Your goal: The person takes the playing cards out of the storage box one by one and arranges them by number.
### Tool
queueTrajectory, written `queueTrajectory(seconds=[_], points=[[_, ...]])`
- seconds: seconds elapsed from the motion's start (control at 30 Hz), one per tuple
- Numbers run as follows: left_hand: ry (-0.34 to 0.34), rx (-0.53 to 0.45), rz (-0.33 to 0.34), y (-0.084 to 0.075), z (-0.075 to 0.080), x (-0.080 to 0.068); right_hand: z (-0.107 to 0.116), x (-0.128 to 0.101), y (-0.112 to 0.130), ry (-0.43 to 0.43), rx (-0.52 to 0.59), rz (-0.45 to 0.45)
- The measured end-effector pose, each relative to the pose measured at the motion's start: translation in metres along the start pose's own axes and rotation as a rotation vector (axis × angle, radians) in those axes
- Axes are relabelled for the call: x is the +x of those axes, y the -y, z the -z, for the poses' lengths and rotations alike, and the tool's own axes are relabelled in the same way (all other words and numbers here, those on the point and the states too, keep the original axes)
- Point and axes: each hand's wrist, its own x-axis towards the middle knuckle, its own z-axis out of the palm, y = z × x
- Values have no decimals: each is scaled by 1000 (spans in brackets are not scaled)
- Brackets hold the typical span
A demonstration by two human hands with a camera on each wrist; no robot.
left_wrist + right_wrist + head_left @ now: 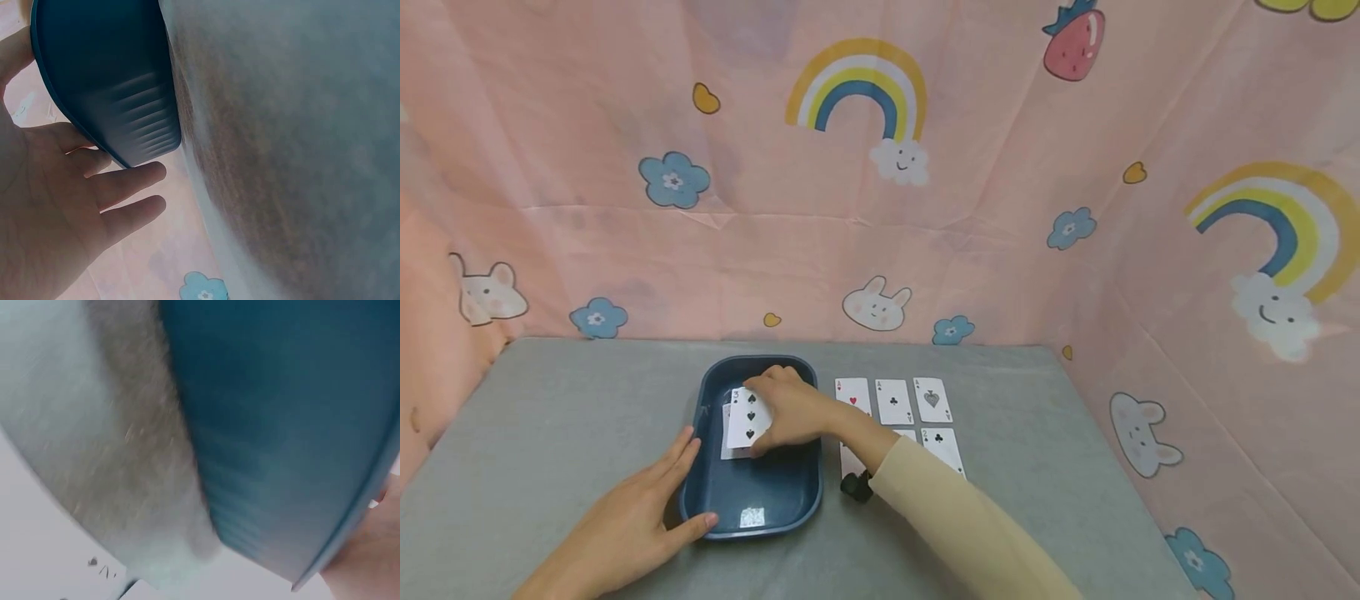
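Note:
A dark blue tray (752, 496) lies on the grey cloth, its ribbed outer wall filling much of both wrist views. Inside, my right hand (797, 408) pinches a three of spades (747, 421) between thumb and fingers. Another card (726, 452) lies partly hidden beneath it. My left hand (625, 508) rests on the tray's left rim, thumb over the near corner and fingers extended along the side. In the left wrist view, the left hand's (50, 194) lower two fingers stick out past the rim. The right hand (369, 550) shows only at the edge of its wrist view.
Right of the tray, cards lie face up in rows: an ace of hearts (852, 390), ace of clubs (892, 402), ace of spades (932, 400) and two of clubs (943, 448). The right arm covers others. A black object (856, 487) sits beside the sleeve.

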Motion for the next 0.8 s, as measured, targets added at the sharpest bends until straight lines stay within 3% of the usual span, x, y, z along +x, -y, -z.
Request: queueTrajectory(seconds=[0.33, 0.8], points=[[-33, 7, -16, 1, -1, -2, 14, -29, -13, -26, 178, 24], [-66, 10, -21, -1, -2, -3, 22, -71, -27, -44, 204, 16]])
